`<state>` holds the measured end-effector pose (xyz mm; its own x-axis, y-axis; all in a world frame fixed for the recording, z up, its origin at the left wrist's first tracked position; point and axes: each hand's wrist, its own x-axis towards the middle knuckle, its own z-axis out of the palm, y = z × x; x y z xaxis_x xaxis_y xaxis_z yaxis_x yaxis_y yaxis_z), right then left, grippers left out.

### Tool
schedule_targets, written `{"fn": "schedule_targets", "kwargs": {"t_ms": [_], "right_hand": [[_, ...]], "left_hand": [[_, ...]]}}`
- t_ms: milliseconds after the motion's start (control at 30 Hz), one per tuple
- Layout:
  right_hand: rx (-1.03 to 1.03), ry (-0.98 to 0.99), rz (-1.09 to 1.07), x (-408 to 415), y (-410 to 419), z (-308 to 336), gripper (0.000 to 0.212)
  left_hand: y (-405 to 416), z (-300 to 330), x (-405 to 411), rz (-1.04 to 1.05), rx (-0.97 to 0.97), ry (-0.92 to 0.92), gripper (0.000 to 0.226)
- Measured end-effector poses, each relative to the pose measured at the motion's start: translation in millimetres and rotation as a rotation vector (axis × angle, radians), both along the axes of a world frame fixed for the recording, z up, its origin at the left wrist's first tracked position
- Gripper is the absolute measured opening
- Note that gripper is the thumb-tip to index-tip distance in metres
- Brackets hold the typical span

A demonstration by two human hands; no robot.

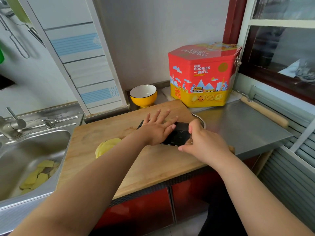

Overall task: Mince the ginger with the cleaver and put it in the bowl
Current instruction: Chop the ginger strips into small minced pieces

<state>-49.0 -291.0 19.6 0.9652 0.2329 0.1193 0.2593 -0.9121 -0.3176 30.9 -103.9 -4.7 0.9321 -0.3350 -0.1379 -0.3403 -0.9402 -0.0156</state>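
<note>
The left hand (157,128) presses flat and open on the cleaver (177,136), the right hand (202,142) gripping its handle, probably crushing hidden ginger; chopping comes next.

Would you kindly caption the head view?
Left hand presses the flat cleaver on the board; right hand grips it.

I see bright daylight from the window (279,48) at right; soft shadows, glare on the steel counter (242,126), wide-angle bending at edges, slight softness.
</note>
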Motion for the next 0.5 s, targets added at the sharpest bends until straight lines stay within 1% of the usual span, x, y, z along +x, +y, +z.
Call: {"fn": "schedule_targets", "kwargs": {"t_ms": [200, 300, 433, 500], "right_hand": [[0.011, 0.02, -0.044, -2.9, -8.7, 5.0, 0.058], [0.0, 0.023, -0.074, -4.2, -12.1, 7.3, 0.057], [-0.013, 0.01, -0.106, -8.5, -14.8, 13.9, 0.059], [-0.01, 0.002, -0.116, -10.1, -16.6, 16.1, 0.058]], "left_hand": [[23.1, -2.9, 16.1, 0.165, 0.04, 0.046, 0.055], [33.3, -1.2, 21.5, 0.228, 0.015, 0.06, 0.057], [48.1, -3.4, 30.3, 0.342, -0.079, 0.087, 0.062], [53.2, -4.2, 30.5, 0.413, -0.221, 0.115, 0.067]]}}
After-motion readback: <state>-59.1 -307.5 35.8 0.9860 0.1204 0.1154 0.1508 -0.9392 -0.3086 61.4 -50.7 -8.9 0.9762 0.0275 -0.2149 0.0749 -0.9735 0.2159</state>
